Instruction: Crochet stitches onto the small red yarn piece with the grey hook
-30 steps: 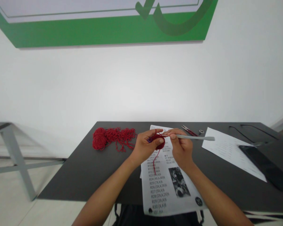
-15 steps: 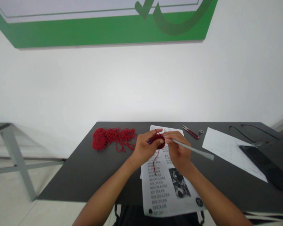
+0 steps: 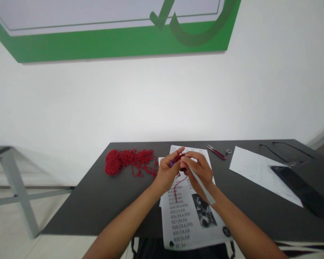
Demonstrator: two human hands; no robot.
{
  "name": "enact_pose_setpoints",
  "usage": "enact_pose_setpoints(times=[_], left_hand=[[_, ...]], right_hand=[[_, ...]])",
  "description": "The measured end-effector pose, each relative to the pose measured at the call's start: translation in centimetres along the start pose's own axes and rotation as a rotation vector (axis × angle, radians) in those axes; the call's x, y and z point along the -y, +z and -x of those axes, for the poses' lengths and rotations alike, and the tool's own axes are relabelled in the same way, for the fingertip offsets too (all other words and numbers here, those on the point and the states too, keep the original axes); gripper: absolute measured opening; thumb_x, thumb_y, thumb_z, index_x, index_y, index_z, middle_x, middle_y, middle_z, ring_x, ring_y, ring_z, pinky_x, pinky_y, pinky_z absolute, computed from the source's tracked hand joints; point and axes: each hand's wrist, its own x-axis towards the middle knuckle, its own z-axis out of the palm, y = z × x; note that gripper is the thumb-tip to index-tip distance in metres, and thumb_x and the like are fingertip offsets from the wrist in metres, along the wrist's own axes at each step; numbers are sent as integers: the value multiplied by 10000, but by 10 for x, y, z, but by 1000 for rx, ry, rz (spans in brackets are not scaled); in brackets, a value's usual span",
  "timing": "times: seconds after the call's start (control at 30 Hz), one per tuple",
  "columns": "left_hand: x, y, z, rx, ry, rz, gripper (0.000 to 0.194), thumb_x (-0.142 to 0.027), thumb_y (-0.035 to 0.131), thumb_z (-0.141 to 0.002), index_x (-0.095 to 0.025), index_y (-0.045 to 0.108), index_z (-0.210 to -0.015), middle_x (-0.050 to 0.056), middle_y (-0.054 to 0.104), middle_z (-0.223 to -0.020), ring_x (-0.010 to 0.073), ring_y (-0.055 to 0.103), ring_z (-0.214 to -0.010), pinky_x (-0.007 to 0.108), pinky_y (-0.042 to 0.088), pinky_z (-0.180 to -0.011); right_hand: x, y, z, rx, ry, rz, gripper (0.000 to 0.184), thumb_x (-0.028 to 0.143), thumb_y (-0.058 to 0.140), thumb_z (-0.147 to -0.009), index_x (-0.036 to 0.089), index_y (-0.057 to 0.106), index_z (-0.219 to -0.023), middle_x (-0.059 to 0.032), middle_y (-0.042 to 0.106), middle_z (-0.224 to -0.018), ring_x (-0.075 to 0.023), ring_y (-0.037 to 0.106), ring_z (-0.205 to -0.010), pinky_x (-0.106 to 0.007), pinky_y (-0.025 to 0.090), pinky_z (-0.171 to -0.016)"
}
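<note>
Between my two hands is a small dark red crochet piece (image 3: 183,169), largely covered by fingers. My left hand (image 3: 167,169) is closed on its left side, with red yarn looped over the raised index finger. A small purple bit (image 3: 172,163), perhaps a stitch marker, shows by the left thumb. My right hand (image 3: 201,171) pinches a crochet hook (image 3: 205,189) with a long grey handle that slants down towards the right wrist; its tip is hidden at the piece. One loose strand of red yarn (image 3: 175,189) hangs below over the printed sheet.
A red yarn ball (image 3: 112,162) with tangled yarn (image 3: 137,160) lies left. Under my hands is a printed pattern sheet (image 3: 183,226). To the right are red thread snips (image 3: 216,152), a small ring (image 3: 228,151), a white paper (image 3: 259,176), a black phone (image 3: 288,181) and eyeglasses (image 3: 286,149).
The hook's handle has swung from pointing right to pointing steeply down along my right wrist. My right hand has turned and moved slightly left over the piece. The view has shifted a little.
</note>
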Motion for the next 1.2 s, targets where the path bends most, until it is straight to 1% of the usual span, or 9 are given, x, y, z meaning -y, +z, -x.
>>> enact_pose_setpoints(times=[0.13, 0.27, 0.37, 0.5, 0.6, 0.7, 0.8, 1.0, 1.2], left_hand=[[-5, 3, 2, 35, -112, 195, 644, -333, 893, -676, -186, 714, -1277, 63, 772, -885, 121, 649, -626, 254, 546, -622], [-8, -2, 1, 67, -140, 217, 552, -361, 885, -682, -174, 761, -1186, 76, 768, -883, 115, 644, -608, 250, 533, -604], [-10, -9, -4, 103, -111, 150, 532, -431, 863, -706, -164, 773, -1158, 105, 777, -949, 158, 690, -695, 278, 555, -651], [-19, -20, -13, 44, 151, -246, 427, -400, 829, -752, -160, 788, -1103, 76, 781, -889, 188, 703, -793, 316, 567, -768], [-26, -24, -18, -31, 410, -619, 168, -282, 754, -814, -162, 809, -919, 62, 752, -802, 181, 679, -756, 312, 563, -756], [-27, -25, -19, -73, 506, -730, 139, -185, 665, -848, -172, 801, -872, 57, 721, -781, 169, 672, -725, 280, 557, -692], [-21, -25, -20, -97, 503, -729, 214, -167, 624, -862, -172, 800, -985, 46, 700, -764, 156, 658, -687, 259, 548, -653], [-16, -28, -24, -112, 424, -668, 255, -175, 630, -849, -164, 789, -1047, 15, 711, -747, 143, 643, -662, 256, 548, -659], [-16, -26, -23, -166, 350, -619, 308, -157, 650, -813, -156, 773, -1095, 1, 717, -769, 136, 647, -676, 261, 559, -695]], right_hand=[[9, 0, -6, -68, 10, -35, 119, 295, 667, -930, 318, 757, -1004, -55, 737, -1014, -235, 728, -916, -370, 636, -706], [9, 0, -6, -43, -77, -17, 156, 329, 627, -964, 322, 774, -1012, -66, 726, -1016, -220, 732, -929, -356, 630, -715], [7, -2, -9, 6, -106, -59, 171, 365, 608, -980, 312, 767, -1008, -60, 731, -1012, -216, 734, -940, -373, 631, -769], [7, -4, -17, 65, -114, -135, 110, 306, 638, -967, 280, 741, -997, -52, 756, -1047, -216, 737, -978, -407, 622, -872], [8, -4, -20, 89, -93, -33, 46, 251, 677, -935, 273, 715, -950, -38, 772, -1018, -211, 736, -969, -409, 622, -884], [6, 0, -19, 129, -92, 91, 42, 243, 657, -941, 273, 687, -938, -40, 780, -1037, -220, 732, -989, -436, 619, -896], [2, 5, -15, 157, -146, 171, 67, 237, 609, -967, 273, 665, -974, -49, 787, -1105, -236, 731, -1047, -485, 596, -960], [-4, 9, -10, 200, -204, 205, 99, 245, 570, -983, 267, 666, -989, -62, 787, -1163, -251, 733, -1105, -517, 563, -1038], [8, 5, -8, 157, 30, 222, 247, 327, 512, -1012, 282, 665, -1201, -59, 774, -1192, -277, 673, -1245, -490, 614, -978]])
